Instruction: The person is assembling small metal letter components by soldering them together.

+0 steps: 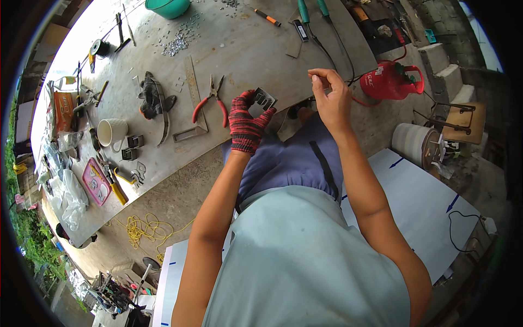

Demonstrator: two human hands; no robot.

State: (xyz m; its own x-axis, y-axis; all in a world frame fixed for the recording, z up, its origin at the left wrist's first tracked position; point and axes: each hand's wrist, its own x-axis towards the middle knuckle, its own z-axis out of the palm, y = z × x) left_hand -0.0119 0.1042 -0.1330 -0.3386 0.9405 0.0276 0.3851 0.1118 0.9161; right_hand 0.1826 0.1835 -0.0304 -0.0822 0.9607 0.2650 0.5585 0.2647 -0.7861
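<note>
My left hand (248, 124), in a red and black knitted glove, grips a small dark metal bracket (265, 99) with slots between thumb and fingers, near the table's edge. To the right, my bare right hand (332, 101) is raised with thumb and index finger nearly together; whatever it may pinch is too small to make out. Beside the gloved hand, red-handled pliers (211, 101) lie with their jaws spread. A metal try square (195, 109) rests just left of the pliers. Two similar dark brackets (131, 147) sit next to a white cup (112, 132).
On the metal table (163, 65) are a dark glove (152, 95), small metal bits (180, 41), a green bowl (168, 6), a pink tray (97, 181) and yellow-handled pliers (117, 191). A red gas cylinder (388, 82) stands at the right. Yellow cord (144, 229) lies on the floor.
</note>
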